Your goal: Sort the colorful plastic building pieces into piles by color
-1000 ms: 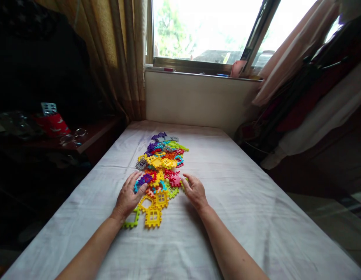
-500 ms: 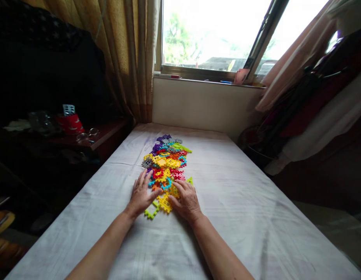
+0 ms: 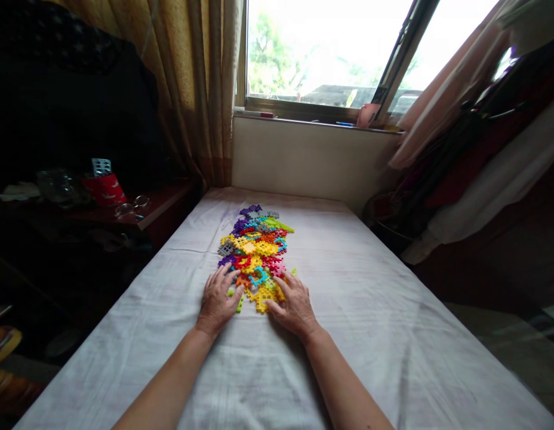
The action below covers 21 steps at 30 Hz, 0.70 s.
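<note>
A long heap of colourful plastic interlocking building pieces (image 3: 250, 246) lies on the white-sheeted surface (image 3: 362, 286). My left hand (image 3: 218, 298) rests at the near left side of the heap, fingers spread, its thumb by a green piece (image 3: 239, 303) that it partly covers. On the near right side, my right hand (image 3: 295, 301) lies with fingers apart, its thumb touching a yellow piece (image 3: 262, 300). A blue piece (image 3: 258, 275) and an orange piece (image 3: 243, 280) sit between the hands. Purple pieces (image 3: 250, 209) and grey pieces (image 3: 226, 248) are farther along the heap.
To the left, a dark red table (image 3: 169, 203) bears eyeglasses (image 3: 132, 206) and a red container (image 3: 105, 189). A curtain (image 3: 209, 89) hangs beside the window (image 3: 322, 54). Clothes (image 3: 478, 179) hang at the right.
The green and yellow pieces nearest me have been pushed away from me, toward the heap. My right hand has shifted slightly right, and the heap's near end is more compact.
</note>
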Each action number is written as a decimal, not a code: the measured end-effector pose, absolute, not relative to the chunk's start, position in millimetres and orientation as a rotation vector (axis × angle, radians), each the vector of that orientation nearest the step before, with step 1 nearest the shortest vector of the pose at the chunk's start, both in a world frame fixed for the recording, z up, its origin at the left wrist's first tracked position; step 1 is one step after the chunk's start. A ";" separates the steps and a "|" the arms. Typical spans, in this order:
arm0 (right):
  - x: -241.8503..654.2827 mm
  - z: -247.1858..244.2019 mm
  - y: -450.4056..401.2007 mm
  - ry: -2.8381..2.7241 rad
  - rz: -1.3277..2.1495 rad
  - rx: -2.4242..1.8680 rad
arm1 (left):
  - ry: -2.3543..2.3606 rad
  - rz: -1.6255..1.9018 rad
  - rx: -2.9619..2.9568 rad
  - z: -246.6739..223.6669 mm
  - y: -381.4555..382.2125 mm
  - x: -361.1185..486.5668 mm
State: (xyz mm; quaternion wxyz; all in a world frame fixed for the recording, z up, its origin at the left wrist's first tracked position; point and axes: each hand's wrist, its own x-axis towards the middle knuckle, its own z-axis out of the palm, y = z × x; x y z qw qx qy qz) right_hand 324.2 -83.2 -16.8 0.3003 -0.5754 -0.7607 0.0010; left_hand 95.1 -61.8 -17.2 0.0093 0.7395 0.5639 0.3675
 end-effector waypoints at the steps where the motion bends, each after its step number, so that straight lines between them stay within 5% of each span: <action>1: 326.5 -15.9 -84.3 -2.020 -0.001 -1.517 | 1.749 1.205 2.291 -18.0 -61.5 91.2; 12: 338.8 -7.4 -88.0 -1.947 0.010 -1.424 | 1.522 0.860 2.496 1.5 -88.6 101.2; 21: 342.4 -7.8 -87.9 -2.047 0.081 -1.445 | 1.498 0.907 2.490 -0.6 -88.0 98.2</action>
